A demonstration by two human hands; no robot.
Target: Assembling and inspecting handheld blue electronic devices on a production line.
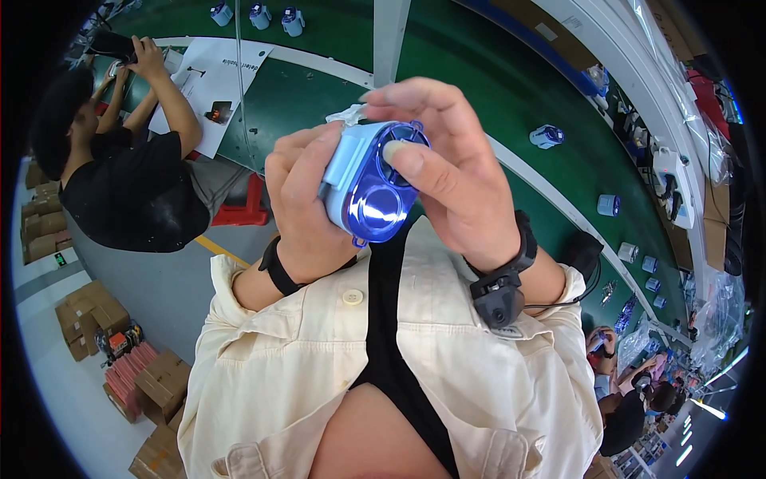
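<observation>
Far to the left of the unit (373,185) stand boxes (92,311), perhaps put there to stay off the work surface; nearer it, a co-worker (132,195) holds a dark object (116,46). A white sheet (203,89) lies on the desk (339,44) beyond the unit to its left, probably flat so it can be seen from the seat; a red stool (243,203) stands nearer. Three units (259,17) sit past the sheet, seemingly spaced to be picked up singly. The left hand (297,191) wraps the unit's pale left side, gripping it firmly, likely to steady it and leave its glossy face uncovered. The unit itself is held tilted above the person's lap, that face turned up, perhaps for a clear view. Just beyond its upper edge shows a clear scrap (349,116); what holds it I cannot tell. The right hand (455,164) sets its thumb on the unit's face, its fingers arched behind; whether they grip anything is hidden. A wrist camera (499,302) is strapped below it. Right of the unit, spare units (546,136) lie spread along the desk, apparently within reach.
</observation>
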